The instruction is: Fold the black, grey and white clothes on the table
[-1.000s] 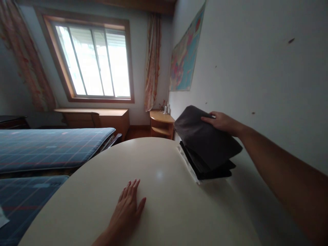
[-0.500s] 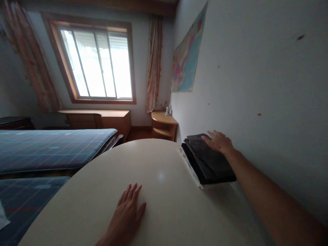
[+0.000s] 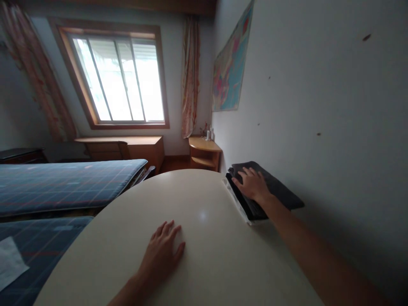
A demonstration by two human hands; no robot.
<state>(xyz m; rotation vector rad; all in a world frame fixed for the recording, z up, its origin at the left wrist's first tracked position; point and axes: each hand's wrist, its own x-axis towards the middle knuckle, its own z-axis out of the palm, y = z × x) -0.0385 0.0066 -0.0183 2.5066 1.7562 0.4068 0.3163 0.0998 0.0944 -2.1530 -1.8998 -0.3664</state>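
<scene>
On the round pale table (image 3: 204, 259), my left hand (image 3: 164, 248) lies palm down with its fingers apart and nothing in it. My right hand (image 3: 253, 185) is over a pile of dark, folded fabric-like pieces (image 3: 279, 187) at the table's right side, by the wall. Its fingers are stretched out across the top of the pile and seem to touch it. The uppermost dark piece sticks out to the right past the layers below. White plastic-like sheeting (image 3: 235, 199) shows under the pile along its left edge. My right hand and forearm hide part of the pile.
A wall (image 3: 334, 93) stands close along the right. Two plaid mattresses (image 3: 63, 185) are at the left, with a white sheet (image 3: 11, 261) on the nearer one. Beyond the table are a wooden desk (image 3: 143, 142) and a small corner shelf (image 3: 205, 145).
My right hand has moved left and nearer over the dark pile. The top piece has shifted, its corner now reaching farther right. My left hand has moved slightly forward on the table.
</scene>
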